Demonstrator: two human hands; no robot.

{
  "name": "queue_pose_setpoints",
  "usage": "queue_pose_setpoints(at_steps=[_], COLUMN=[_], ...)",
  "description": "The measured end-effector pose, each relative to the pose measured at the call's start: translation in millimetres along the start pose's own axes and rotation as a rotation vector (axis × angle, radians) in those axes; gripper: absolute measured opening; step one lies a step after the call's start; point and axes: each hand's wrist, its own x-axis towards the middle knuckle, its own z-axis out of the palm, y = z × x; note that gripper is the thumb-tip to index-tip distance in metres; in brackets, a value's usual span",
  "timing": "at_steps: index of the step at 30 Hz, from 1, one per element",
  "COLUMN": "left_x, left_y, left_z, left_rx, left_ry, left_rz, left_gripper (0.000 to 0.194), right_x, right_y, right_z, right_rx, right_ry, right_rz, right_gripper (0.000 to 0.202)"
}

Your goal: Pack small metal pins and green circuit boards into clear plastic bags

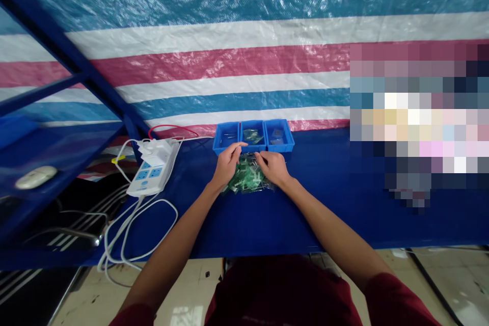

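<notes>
On the blue table lies a pile of small clear plastic bags (249,177) with green contents. My left hand (228,164) is at the pile's left edge, its index finger stretched out to the right and the thumb apart below it; nothing shows in its grip. Opposite, my right hand (274,167) rests at the pile's right edge with curled fingers and the thumb pressed in; whatever it holds is too small to make out. Just beyond the hands stand three joined blue bins: the left bin (219,138) with a few thin items, the middle bin (253,125) with greenish bags, the right bin (289,137) with small clear bags.
A white power strip (151,178) with plugged-in adapters and looped white cables (132,224) lies to the left. A blue metal frame (103,89) rises beside it, with a white computer mouse (36,177) on a side shelf. Striped plastic sheeting (229,61) hangs behind. Blurred blocks cover the right.
</notes>
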Motion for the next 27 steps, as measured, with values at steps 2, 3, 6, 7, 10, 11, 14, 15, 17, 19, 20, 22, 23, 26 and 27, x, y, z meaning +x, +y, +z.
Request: queue_pose_setpoints(at_steps=[2,3,6,7,10,11,14,15,17,19,20,22,23,26,27], left_x=[0,0,0,-1,-2,-2,-3,-3,-3,-4,-4,-4,-4,-3,-3], left_y=[-2,-3,-3,-2,2,4,9,10,11,11,11,10,9,8,8], left_z=[-0.6,-0.7,0.1,0.6,2.1,2.4,2.2,2.0,1.5,1.4,1.5,2.0,2.2,1.8,1.3], left_rx=[0.016,0.002,-0.089,-0.123,-0.210,-0.233,-0.271,-0.272,-0.270,-0.267,-0.266,-0.258,-0.247,-0.158,-0.100], left_ry=[-0.024,-0.036,-0.087,-0.109,-0.171,-0.183,-0.196,-0.195,-0.185,-0.175,-0.175,-0.180,-0.181,-0.148,-0.131], left_rz=[-0.015,-0.022,-0.045,-0.055,-0.100,-0.117,-0.161,-0.170,-0.178,-0.178,-0.177,-0.166,-0.159,-0.121,-0.099], left_gripper=[0.031,0.031,0.034,0.037,0.043,0.045,0.050,0.051,0.053,0.054,0.055,0.055,0.052,0.034,0.031], right_x=[0,0,0,-1,-1,-1,-2,-2,-2,-3,-3,-3,-3,-2,-2], right_y=[0,0,1,1,2,2,1,1,1,0,0,-1,-1,0,0], right_z=[0,0,0,1,1,0,0,-1,0,0,1,2,2,2,1], right_rx=[-0.002,-0.003,0.002,0.013,0.083,0.108,0.167,0.187,0.227,0.249,0.249,0.232,0.218,0.172,0.158], right_ry=[0.003,0.004,0.022,0.034,0.067,0.065,0.026,0.014,0.004,-0.005,-0.018,-0.045,-0.049,-0.021,-0.008], right_rz=[0.008,0.012,0.024,0.023,0.003,-0.009,-0.057,-0.075,-0.104,-0.126,-0.134,-0.146,-0.146,-0.114,-0.097], right_gripper=[0.043,0.043,0.042,0.040,0.030,0.028,0.027,0.028,0.029,0.029,0.028,0.027,0.026,0.026,0.026])
